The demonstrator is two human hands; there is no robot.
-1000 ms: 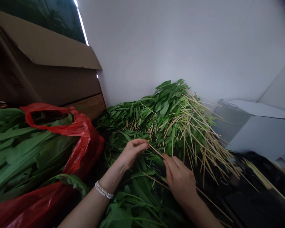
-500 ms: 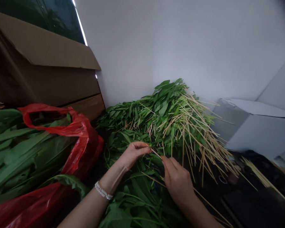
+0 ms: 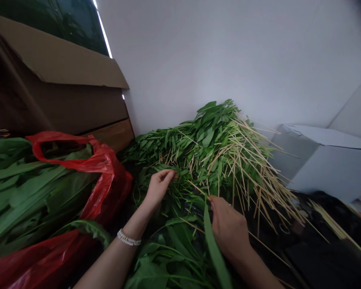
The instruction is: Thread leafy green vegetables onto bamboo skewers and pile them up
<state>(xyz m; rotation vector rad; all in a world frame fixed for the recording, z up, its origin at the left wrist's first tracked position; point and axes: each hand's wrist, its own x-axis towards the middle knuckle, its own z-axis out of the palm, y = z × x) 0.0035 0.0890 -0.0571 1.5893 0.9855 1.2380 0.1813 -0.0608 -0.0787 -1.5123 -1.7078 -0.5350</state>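
Note:
My right hand (image 3: 230,220) is closed round a thin bamboo skewer (image 3: 197,187), whose bare end points up and left past the fingertips. Just beside those fingers a long green leaf (image 3: 213,243) hangs down toward me. My left hand (image 3: 160,186), with a white bead bracelet on the wrist, is a little farther off to the left, thumb and fingers pinched together. Whatever may be in that pinch is hidden against the greenery. Beneath both hands lie loose leafy stems (image 3: 168,257).
Behind my hands, a heap of leaves on skewers (image 3: 207,136) leans at the white wall. A red plastic bag (image 3: 105,168) of large leaves stands left, below a cardboard box (image 3: 72,68). On the right are a white box (image 3: 333,164) and more loose skewers (image 3: 327,216).
My left hand has come away from the skewer, up and to the left. A long leaf now hangs beside my right hand, which has shifted slightly right and still holds the skewer.

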